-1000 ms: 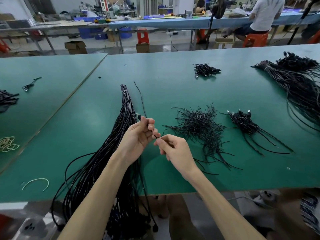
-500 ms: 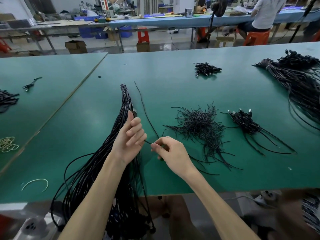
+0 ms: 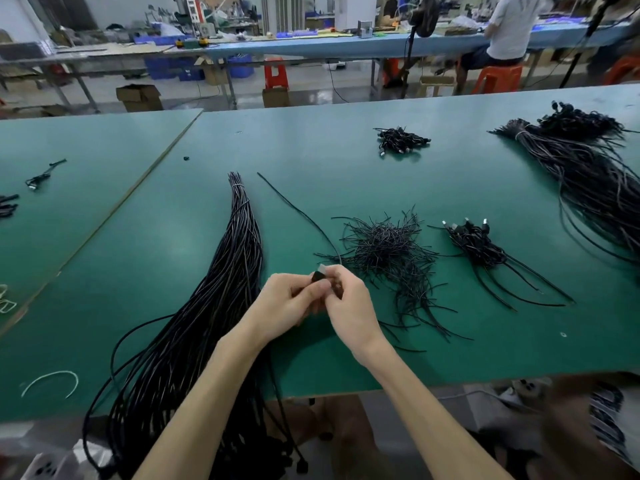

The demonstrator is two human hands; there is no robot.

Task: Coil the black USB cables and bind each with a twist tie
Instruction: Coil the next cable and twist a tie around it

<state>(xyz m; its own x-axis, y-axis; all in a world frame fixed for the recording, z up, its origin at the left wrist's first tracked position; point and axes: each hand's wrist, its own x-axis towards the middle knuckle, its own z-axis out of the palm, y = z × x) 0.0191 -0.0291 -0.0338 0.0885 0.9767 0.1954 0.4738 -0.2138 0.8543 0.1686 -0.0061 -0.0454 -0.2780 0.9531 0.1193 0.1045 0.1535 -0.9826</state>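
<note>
Black USB cables, head view. One single cable (image 3: 294,206) is being handled. Its plug end (image 3: 320,273) is pinched between the left grip (image 3: 282,306) and the right grip (image 3: 351,308), both clenched on it just above the green surface (image 3: 173,271). The free length trails across the surface toward the far side. No loop is visible, so coiling of this cable is judged barely begun.

Left of the grips lies a long uncoiled bundle (image 3: 242,244), draped over the near edge. A second large bundle (image 3: 588,181) lies at far right. Loose twist ties (image 3: 388,251) are heaped just right of the grips. A small heap (image 3: 401,140) near the far edge appears to be finished coils. The group with plugs (image 3: 474,242) beside the ties is in an unclear state. By this layout, most cables remain to be coiled and bound.
</note>
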